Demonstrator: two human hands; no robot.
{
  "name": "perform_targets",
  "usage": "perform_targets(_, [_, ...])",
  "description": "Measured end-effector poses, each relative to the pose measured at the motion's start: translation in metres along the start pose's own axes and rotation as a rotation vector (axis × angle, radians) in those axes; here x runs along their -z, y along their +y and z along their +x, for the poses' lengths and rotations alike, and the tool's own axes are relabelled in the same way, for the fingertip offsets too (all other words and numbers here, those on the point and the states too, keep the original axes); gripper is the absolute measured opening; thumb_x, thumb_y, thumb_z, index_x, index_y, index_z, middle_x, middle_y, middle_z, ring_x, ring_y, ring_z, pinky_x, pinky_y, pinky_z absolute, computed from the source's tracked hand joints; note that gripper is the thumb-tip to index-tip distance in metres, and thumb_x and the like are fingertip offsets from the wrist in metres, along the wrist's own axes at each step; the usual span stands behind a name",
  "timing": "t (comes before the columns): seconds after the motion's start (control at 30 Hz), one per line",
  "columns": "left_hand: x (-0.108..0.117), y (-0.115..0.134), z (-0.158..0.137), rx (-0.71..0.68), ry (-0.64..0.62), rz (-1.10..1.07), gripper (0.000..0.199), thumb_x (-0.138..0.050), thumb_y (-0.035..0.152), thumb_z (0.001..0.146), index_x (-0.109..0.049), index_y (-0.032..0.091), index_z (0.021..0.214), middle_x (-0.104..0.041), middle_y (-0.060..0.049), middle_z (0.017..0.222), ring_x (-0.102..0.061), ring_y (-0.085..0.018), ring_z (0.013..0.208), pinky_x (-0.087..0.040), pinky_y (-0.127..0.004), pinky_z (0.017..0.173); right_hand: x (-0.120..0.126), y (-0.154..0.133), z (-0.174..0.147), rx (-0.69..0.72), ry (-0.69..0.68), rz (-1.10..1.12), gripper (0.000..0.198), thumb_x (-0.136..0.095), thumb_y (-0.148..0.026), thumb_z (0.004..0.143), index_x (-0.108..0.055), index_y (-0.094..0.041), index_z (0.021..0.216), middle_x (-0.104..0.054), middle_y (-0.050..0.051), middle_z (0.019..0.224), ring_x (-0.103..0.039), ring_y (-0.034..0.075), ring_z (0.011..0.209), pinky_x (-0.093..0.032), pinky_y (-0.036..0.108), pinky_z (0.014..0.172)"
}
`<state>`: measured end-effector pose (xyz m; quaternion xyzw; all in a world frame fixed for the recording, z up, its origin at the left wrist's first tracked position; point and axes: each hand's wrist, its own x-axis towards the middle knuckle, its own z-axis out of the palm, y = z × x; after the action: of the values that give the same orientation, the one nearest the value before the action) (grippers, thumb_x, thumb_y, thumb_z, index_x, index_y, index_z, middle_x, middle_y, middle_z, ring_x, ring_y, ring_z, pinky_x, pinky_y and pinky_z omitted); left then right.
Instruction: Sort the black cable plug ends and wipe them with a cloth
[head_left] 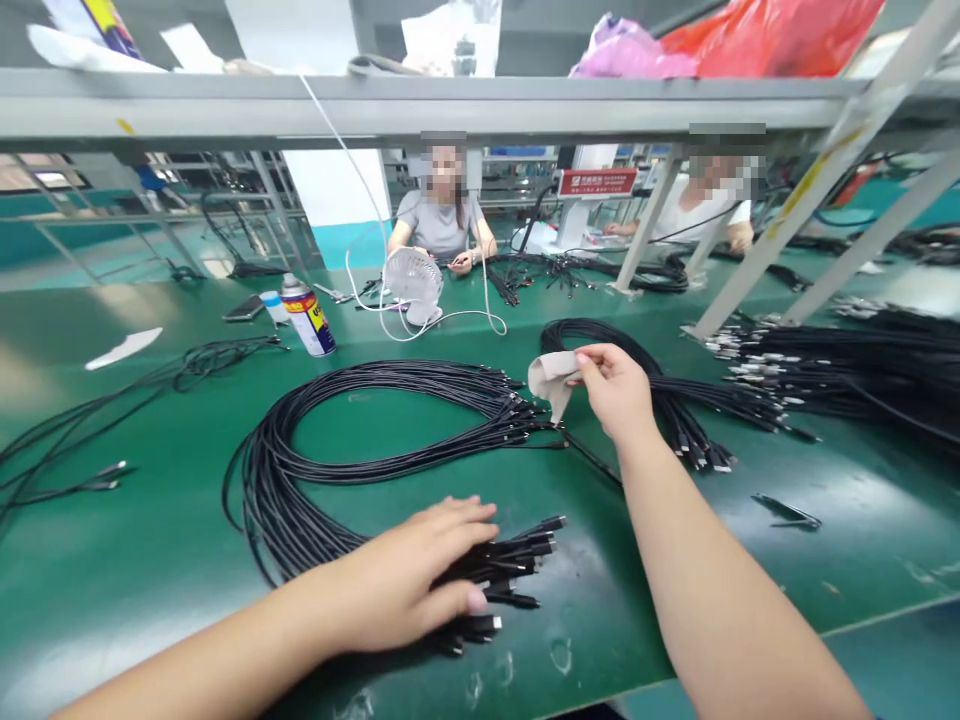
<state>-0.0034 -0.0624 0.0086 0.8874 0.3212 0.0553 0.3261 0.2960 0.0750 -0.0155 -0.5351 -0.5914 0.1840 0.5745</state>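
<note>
Across a green table [150, 540], a cloth [547, 374] held beside looped black cables [274, 490]

Seen from the head camera, the right hand [619, 390] pinches the cloth between thumb and fingers, just beside the upper plug ends of the bundle. The loop bulges toward the table's left edge, with both ends pointing to the right edge. The left hand [420, 565] lies palm down, fingers spread and unclenched, over the ends closest to the near edge; whether it presses on them is hard to tell. Work appears partway along: the loop is gathered, but its ends lie uneven and no tie shows. Which cables are finished and which are left, the view does not settle. A second coil [600, 332] lies beyond the right hand, and a larger heap [885, 365] spreads along the right edge. Two co-workers [439, 222] are at the far edge, past a spray can [310, 325].
</note>
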Motion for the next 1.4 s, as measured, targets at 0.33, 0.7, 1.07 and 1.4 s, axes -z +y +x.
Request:
perform_targets(0.33, [0.027, -0.037, -0.004, 0.177, 0.363, 0.127, 0.027, -0.053, 0.032, 0.087, -0.067, 0.019, 0.106, -0.066, -0.011, 0.12, -0.056, -0.026, 0.118, -0.046, -0.042, 0.101, -0.014, -0.005, -0.004, -0.002, 0.076, 0.423, 0.028, -0.071, -0.041, 0.075, -0.062, -0.018, 0.088, -0.064, -0.001, 0.075, -0.06, 0.01, 0.061, -0.054, 0.027, 0.059])
perform_targets(0.7, [0.004, 0.018, 0.149, 0.441, 0.096, -0.492, 0.042, -0.052, 0.046, 0.085, -0.062, 0.012, 0.107, -0.063, -0.001, 0.07, -0.046, -0.007, 0.043, -0.038, -0.02, 0.041, -0.014, -0.049, -0.015, 0.041, 0.051, 0.601, 0.024, -0.071, -0.039, 0.076, -0.061, -0.021, 0.088, -0.066, 0.0, 0.081, -0.066, 0.014, 0.076, -0.059, 0.035, 0.072])
perform_targets(1.07, [-0.028, -0.019, 0.181, 0.383, 0.085, -0.324, 0.029, -0.059, 0.045, 0.078, -0.066, 0.017, 0.076, -0.06, 0.0, 0.058, -0.047, -0.009, 0.041, -0.036, -0.023, 0.044, 0.006, -0.036, -0.005, 0.025, 0.1, 0.03, 0.017, -0.053, -0.032, 0.082, -0.059, -0.019, 0.091, -0.066, 0.01, 0.099, -0.063, 0.022, 0.096, -0.051, 0.044, 0.09])
perform_targets(1.4, [0.067, -0.073, 0.04, 0.509, 0.172, 0.095, 0.024, -0.07, 0.041, 0.063, -0.066, 0.021, 0.075, -0.062, 0.0, 0.066, -0.057, -0.017, 0.063, -0.041, -0.027, 0.061, 0.046, -0.039, 0.0, -0.428, -0.486, -0.762, 0.01, -0.071, -0.024, 0.065, -0.062, -0.021, 0.066, -0.066, 0.008, 0.079, -0.065, 0.028, 0.089, -0.05, 0.038, 0.077])
